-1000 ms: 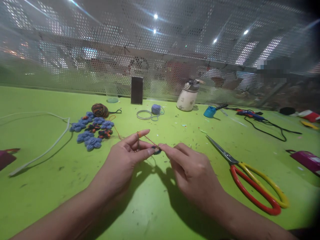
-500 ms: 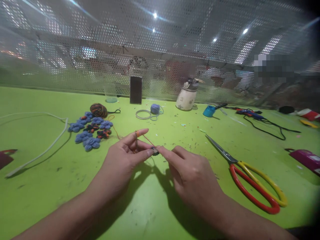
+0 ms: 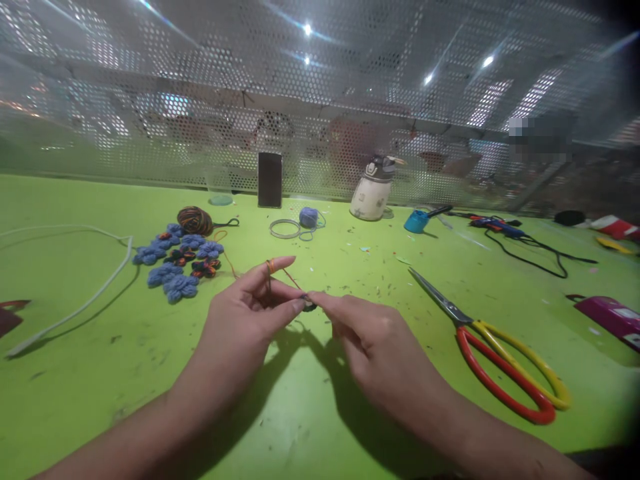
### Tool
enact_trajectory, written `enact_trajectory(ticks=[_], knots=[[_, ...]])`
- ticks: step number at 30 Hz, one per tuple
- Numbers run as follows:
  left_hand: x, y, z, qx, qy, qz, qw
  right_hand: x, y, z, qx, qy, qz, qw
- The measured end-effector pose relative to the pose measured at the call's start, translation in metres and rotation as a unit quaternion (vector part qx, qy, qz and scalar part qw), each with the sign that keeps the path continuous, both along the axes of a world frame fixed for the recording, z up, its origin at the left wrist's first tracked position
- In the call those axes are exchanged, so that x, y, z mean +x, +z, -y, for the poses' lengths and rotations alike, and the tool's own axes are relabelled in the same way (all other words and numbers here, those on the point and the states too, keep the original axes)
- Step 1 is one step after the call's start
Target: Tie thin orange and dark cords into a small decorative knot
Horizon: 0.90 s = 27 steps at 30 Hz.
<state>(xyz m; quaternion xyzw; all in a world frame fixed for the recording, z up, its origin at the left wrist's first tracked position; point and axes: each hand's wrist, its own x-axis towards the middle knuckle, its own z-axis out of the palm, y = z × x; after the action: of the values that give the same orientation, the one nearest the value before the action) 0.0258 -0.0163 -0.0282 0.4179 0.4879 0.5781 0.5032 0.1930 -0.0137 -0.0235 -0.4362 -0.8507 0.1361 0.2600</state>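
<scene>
My left hand pinches a small dark yarn piece between thumb and fingers, above the green table. Multicoloured orange-and-dark yarn wraps the raised left index finger and runs taut down to that piece. Its tail trails left toward a variegated yarn ball. My right hand is closed, with its index fingertip touching the piece's right side; whatever its fingers grip is hidden. Left of my hands lie several blue yarn flowers and dark-orange yarn flowers.
Scissors with red and yellow handles lie right. At the back stand a phone, a penguin-like bottle and a clear cup. A blue yarn ball, teal pot, white cord and glue gun are around.
My right index finger has shifted slightly over the dark yarn piece and the right hand lies a little flatter. The whole view has drifted slightly; my left hand keeps its grip.
</scene>
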Motion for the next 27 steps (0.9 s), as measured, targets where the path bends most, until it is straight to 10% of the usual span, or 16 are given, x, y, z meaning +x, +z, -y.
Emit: enact_trajectory(ticks=[8, 27], knots=[[0.0014, 0.0031, -0.0026, -0.062, -0.002, 0.089, 0.994, 0.0009, -0.0001, -0.0012, 0.008, -0.001, -0.005, 1.0], [0.0082, 0.0001, 0.0041, 0.027, 0.042, -0.054, 0.997, -0.0007, 0.0013, 0.0021, 0.025, -0.025, 0.047, 0.998]])
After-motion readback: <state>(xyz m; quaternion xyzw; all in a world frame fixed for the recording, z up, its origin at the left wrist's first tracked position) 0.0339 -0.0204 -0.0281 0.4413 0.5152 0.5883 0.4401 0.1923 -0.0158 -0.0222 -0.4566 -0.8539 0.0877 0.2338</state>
